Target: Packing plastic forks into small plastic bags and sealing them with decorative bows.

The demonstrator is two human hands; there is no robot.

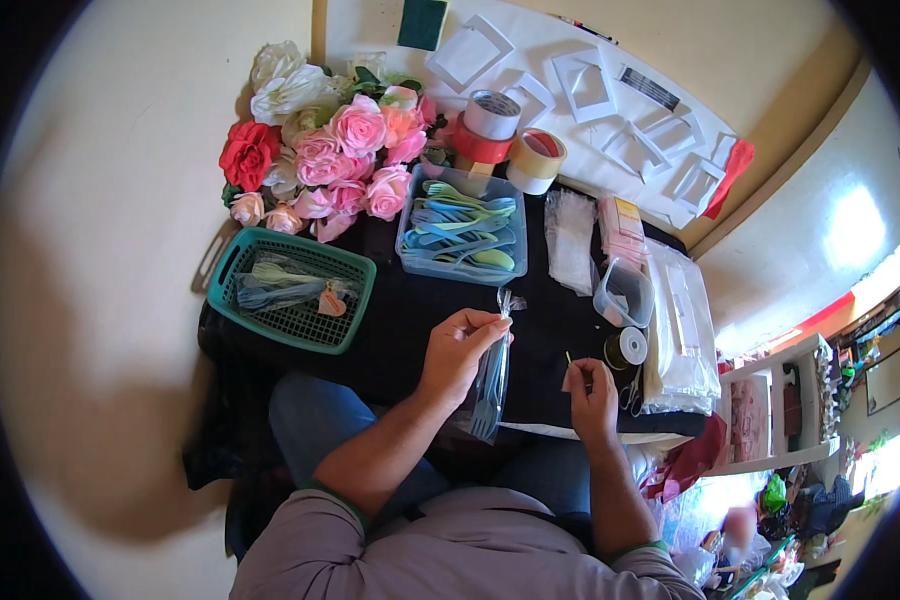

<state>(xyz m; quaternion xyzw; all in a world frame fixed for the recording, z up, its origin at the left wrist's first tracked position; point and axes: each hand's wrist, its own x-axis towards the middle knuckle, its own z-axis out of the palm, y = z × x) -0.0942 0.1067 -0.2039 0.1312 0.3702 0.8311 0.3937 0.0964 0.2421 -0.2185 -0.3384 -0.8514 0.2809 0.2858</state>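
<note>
- Two hands are at work: the left hand (460, 352) and the right hand (594, 400).
- I count one clear bag of blue cutlery (488, 385) held up, one green basket (347, 338), one bin (457, 268) heaped with blue and green cutlery, one small tub (624, 292), one spool (626, 348) and one pair of scissors (631, 392).
- Tape rolls (492, 115), at least four, stand behind the bin; the cutlery in it overlaps too much to count.
- The held bag is slim and shiny, its neck gathered, fork tines showing at the end nearest the person; it hangs at the near side of the black-covered table (380, 368).
- The left thumb and fingertips are pinched together on that neck, hiding part of it.
- The right fingertips are closed on a thin yellowish strip (569, 357).
- Packed cutlery (280, 288) lies in the basket, with one heart-shaped tag (331, 302).
- Artificial roses (340, 150) crowd the far left; plastic sleeves (678, 330) lie at the right.
- The right hand sits between the held bag and the scissors.
</note>
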